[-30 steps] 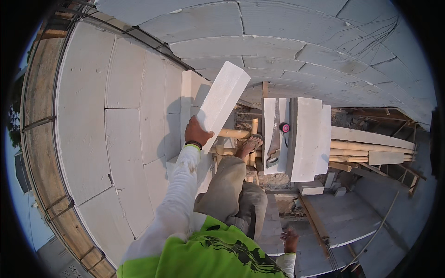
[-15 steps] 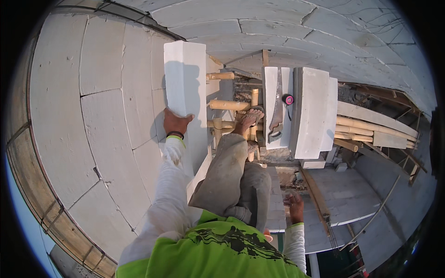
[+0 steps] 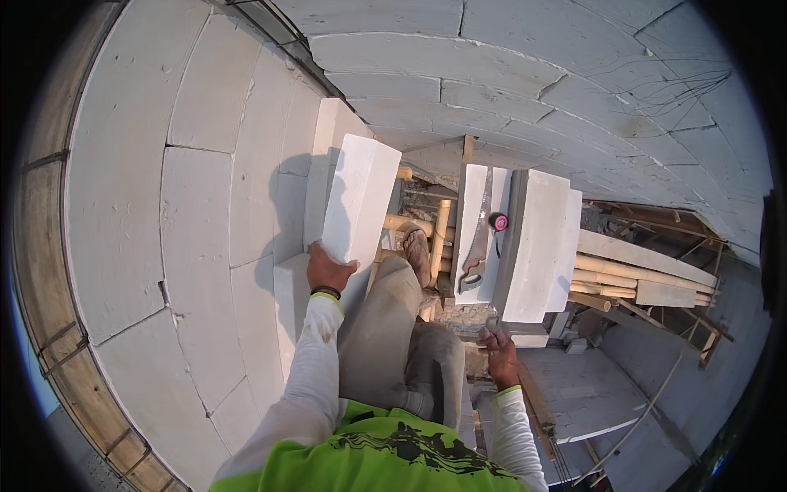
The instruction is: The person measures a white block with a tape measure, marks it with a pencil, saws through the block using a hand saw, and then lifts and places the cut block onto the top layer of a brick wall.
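Note:
My left hand (image 3: 330,269) grips the near end of a long white block (image 3: 361,197), thumb on the right side. The block is slanted, its far end toward the right, beside other pale blocks (image 3: 328,131) along the left wall. My right hand (image 3: 501,359) is raised over the lower right, fingers loosely bent, with nothing visible in it. It is nearest to a stack of white blocks (image 3: 537,246). Left of that stack, a handsaw (image 3: 475,256) and a pink-and-black tape measure (image 3: 498,221) lie on a white block (image 3: 469,197).
A tall block wall (image 3: 197,213) rises on the left, another (image 3: 508,74) across the far side. My sandalled foot (image 3: 417,256) is by bamboo poles (image 3: 441,225) over a gap. More bamboo poles (image 3: 623,272) and a wooden plank (image 3: 537,398) are on the right.
The block in my left hand has come away from the left wall and turned, its far end swinging right. My right hand has risen toward the block stack. The view has shifted.

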Available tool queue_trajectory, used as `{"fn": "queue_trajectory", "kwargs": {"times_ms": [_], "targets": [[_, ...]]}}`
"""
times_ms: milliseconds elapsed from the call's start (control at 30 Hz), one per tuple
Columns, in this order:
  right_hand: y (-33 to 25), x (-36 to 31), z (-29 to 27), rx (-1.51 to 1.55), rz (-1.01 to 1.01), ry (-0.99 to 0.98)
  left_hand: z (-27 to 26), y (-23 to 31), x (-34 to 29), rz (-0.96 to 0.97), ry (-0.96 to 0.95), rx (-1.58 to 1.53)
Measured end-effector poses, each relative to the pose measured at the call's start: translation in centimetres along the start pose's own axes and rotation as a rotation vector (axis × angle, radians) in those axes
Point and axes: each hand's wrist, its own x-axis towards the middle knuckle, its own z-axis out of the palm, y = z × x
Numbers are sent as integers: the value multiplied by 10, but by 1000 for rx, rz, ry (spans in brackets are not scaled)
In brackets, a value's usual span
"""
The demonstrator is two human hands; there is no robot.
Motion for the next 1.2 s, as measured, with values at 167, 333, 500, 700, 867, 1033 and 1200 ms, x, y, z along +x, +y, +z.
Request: {"fn": "queue_trajectory", "kwargs": {"times_ms": [167, 333, 500, 700, 867, 1033, 1200], "targets": [[-97, 106, 138, -35, 64, -359, 21, -4, 4, 13, 48, 69], [-212, 170, 250, -413, 72, -200, 63, 4, 12, 48, 113, 94], [-149, 211, 253, -356, 183, 82, 111, 33, 16, 24, -66, -5], [-149, 248, 198, -271, 341, 599, 200, 72, -4, 286, -101, 139], [-150, 278, 107, -251, 510, 894, 257, 146, -29, 606, 39, 280], [-132, 269, 2, -107, 609, 1169, 253, 229, -74, 790, -127, 100], [-81, 271, -94, -513, 657, 970, 281, 282, -95, 980, -237, -7]]}}
